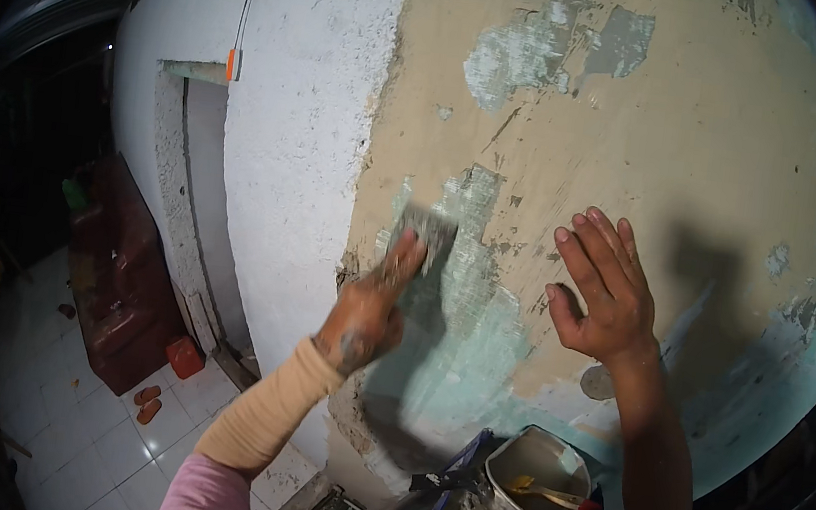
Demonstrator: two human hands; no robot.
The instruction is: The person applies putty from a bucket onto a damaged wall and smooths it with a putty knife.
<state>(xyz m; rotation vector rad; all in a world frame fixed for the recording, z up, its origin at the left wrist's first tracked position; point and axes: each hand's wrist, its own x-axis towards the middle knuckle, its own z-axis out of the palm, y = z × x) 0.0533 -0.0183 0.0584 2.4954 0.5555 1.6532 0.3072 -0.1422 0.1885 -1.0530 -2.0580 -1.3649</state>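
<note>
My left hand is closed around a scraper, with the index finger stretched along its wide grey blade. The blade is at the wall, over a patch where the beige coat gives way to pale green paint; whether it touches cannot be told. My right hand is raised in front of the wall to the right, fingers outstretched and holding nothing. Below, between my forearms, stands a whitish tub with a yellow-handled tool lying in it, its working end unclear.
A white wall section with a rough edge adjoins the beige one, beside a doorway. Lower left are a dark red sofa, a red box and orange sandals on the tiled floor.
</note>
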